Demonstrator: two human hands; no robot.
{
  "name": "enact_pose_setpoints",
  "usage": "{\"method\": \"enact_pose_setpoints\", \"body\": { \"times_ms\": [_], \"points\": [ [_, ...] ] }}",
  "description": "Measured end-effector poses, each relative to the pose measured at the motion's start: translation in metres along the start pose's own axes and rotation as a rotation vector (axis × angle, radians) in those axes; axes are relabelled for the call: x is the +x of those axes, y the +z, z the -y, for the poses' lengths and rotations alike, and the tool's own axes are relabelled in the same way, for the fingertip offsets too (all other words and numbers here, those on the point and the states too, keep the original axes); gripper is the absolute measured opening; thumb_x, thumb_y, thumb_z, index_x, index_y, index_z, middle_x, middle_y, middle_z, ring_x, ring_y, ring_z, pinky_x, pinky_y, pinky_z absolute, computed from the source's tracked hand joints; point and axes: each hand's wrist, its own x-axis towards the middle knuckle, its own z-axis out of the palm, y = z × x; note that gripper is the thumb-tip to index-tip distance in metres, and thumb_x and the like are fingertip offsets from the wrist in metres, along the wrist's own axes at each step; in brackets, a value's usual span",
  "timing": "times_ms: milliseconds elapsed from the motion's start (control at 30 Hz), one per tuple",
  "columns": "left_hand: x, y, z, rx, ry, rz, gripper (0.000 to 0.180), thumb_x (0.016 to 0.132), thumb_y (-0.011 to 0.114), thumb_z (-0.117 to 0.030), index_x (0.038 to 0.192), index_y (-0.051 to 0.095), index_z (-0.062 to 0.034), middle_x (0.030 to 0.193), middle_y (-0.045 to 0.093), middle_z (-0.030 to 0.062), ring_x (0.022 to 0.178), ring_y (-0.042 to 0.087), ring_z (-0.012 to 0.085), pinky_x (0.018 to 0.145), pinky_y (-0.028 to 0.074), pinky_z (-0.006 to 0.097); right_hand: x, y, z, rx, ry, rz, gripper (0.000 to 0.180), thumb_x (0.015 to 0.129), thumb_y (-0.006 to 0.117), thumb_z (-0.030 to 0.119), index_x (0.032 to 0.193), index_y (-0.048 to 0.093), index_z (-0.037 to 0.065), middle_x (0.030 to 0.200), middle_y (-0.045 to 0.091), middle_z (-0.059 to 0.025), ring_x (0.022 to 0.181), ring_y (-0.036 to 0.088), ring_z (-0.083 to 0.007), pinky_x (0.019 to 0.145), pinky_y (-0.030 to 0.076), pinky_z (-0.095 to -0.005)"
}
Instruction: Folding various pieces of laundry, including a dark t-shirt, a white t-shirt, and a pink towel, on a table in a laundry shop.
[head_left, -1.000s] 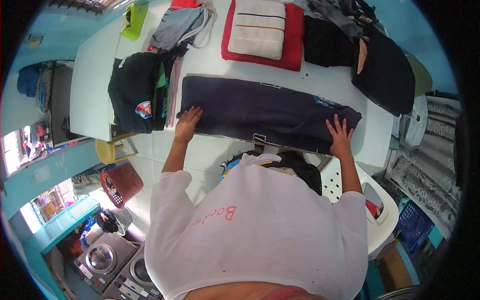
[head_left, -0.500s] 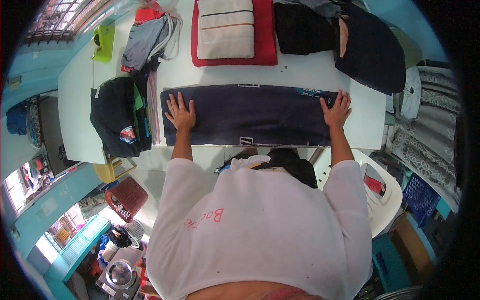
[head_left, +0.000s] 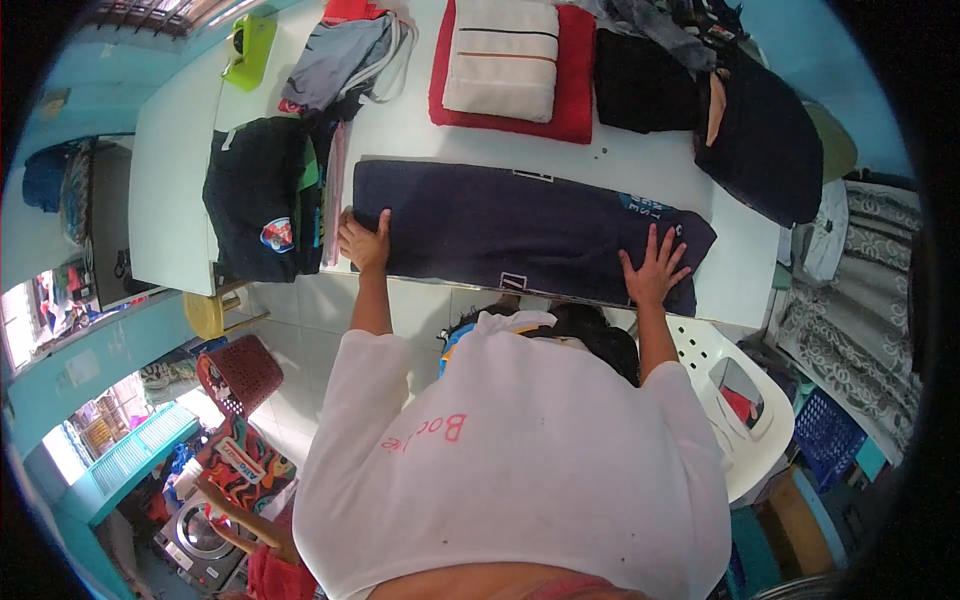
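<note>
A long, folded navy cloth point(head_left: 460, 222) lies along the near edge of the white table, with pale rectangular marks and blue-and-white print near its right end. My left hand point(head_left: 366, 242) rests at its left end, thumb apart on the fabric and fingers bent toward the edge. Spread flat, my right hand point(head_left: 654, 268) presses on the cloth near its right end, below the print. The right end flares a little, its corner sticking out past my fingers.
A white folded towel point(head_left: 500, 85) lies on a red one point(head_left: 575, 80) at the back. Dark clothes point(head_left: 255, 190) stand left, black garments point(head_left: 765, 140) right. A white plastic chair point(head_left: 760, 390) is by my right side. Another person's arm point(head_left: 235, 510) shows at lower left, beside a patterned bag point(head_left: 240, 460).
My left hand has shifted to the cloth's left edge, and my right hand has moved down from its top corner. The view has turned slightly. Another person and a patterned bag have appeared at lower left.
</note>
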Motion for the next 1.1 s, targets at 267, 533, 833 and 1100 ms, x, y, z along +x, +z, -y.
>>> {"method": "enact_pose_setpoints", "body": {
  "times_ms": [267, 533, 833, 1100],
  "points": [
    [0.023, -0.036, -0.018, -0.068, 0.044, 0.240, 0.061, 0.072, 0.058, -0.043, 0.108, 0.038, 0.0005, 0.101, 0.051, 0.0185, 0.096, 0.048, 0.0362, 0.077, 0.041, 0.045, 0.009, -0.015, -0.001, 0.091, 0.073, 0.196, 0.084, 0.062, 0.058, 0.059, 0.130, 0.021, 0.028, 0.140, 0.004, -0.0056, 0.126, 0.002, -0.0380, 0.092, 0.004, -0.0630],
    [-0.037, -0.117, -0.116, -0.198, 0.215, 0.521, 0.049, 0.076, 0.047, -0.008, 0.118, 0.023, -0.0004, 0.093, 0.055, 0.0222, 0.085, 0.055, 0.0373, 0.074, 0.044, 0.044, 0.005, -0.035, 0.037, 0.585, -0.084, -0.240, 0.041, 0.067, 0.069, 0.027, 0.100, 0.055, 0.006, 0.117, 0.044, -0.0164, 0.108, 0.043, -0.0274, 0.089, 0.036, -0.0358],
    [-0.083, -0.049, -0.141, -0.245, 0.410, 0.553, 0.061, 0.069, 0.052, -0.005, 0.126, 0.029, -0.0113, 0.107, 0.038, 0.0188, 0.086, 0.052, 0.0366, 0.071, 0.046, 0.041, -0.026, -0.033, 0.089, 1.235, -0.098, 0.280, 0.028, 0.075, 0.062, 0.016, 0.098, 0.055, 0.002, 0.086, 0.058, -0.0059, 0.075, 0.055, -0.0114, 0.068, 0.046, -0.0234],
    [-0.075, -0.064, -0.136, -0.101, 0.506, 0.645, 0.062, 0.071, 0.054, -0.016, 0.127, 0.028, -0.0129, 0.109, 0.037, 0.0191, 0.094, 0.046, 0.0377, 0.076, 0.044, 0.043, -0.045, -0.048, 0.053, 1.267, 0.294, 0.315, 0.027, 0.079, 0.058, 0.019, 0.100, 0.053, 0.003, 0.087, 0.057, -0.0054, 0.075, 0.056, -0.0110, 0.063, 0.045, -0.0222]
  ]
}}
